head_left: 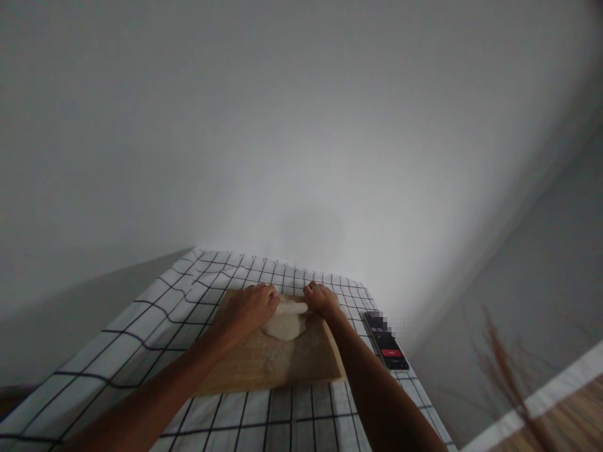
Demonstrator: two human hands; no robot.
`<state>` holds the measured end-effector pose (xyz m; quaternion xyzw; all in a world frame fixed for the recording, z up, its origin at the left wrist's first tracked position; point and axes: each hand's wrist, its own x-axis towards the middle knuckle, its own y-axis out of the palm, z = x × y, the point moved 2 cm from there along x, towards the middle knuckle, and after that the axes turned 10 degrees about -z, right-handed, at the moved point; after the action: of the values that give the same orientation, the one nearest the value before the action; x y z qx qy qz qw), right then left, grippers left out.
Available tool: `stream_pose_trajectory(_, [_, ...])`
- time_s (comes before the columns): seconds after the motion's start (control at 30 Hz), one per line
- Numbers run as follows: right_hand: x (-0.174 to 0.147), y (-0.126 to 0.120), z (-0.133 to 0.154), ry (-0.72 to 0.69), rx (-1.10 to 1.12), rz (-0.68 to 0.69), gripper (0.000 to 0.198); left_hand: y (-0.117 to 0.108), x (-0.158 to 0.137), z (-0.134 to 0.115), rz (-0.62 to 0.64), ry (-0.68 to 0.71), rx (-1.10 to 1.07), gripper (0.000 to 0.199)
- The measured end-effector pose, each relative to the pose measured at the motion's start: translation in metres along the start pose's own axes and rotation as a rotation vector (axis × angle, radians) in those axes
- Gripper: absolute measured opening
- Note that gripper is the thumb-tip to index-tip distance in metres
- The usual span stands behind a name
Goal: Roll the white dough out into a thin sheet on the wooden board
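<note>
L hand (258, 300) is curling round the L end of a pale rolling pin (293, 308), R hand (321, 297) is gripping its R end; fingertips are mostly hiding, so can't tell how tight. Pin is lying across the far part of the dough (284, 328), which is resting mid-board, btwn the hands. Prog: dough is already lying flat & roundish, prob. partway; no cuts or folds are showing, far edge is hiding, so can't tell what's left. Wooden board (277, 369) is sitting on checked cloth (282, 414) covering the surface; phone (387, 342) is lying nr R forearm.
</note>
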<state>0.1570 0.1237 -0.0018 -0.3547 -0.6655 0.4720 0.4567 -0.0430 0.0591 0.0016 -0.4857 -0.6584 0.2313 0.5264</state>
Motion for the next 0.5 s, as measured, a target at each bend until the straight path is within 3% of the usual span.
stream_pose_trajectory(0.2, [-0.013,-0.001,0.000,-0.014,-0.026,-0.065,0.030,0.003,-0.003,0.001,-0.017,0.023,-0.019,0.033])
stream_pose_trajectory(0.5, [-0.044,-0.008,0.006,0.080,0.036,-0.159,0.037,-0.001,-0.006,-0.002,0.001,0.023,-0.025,0.034])
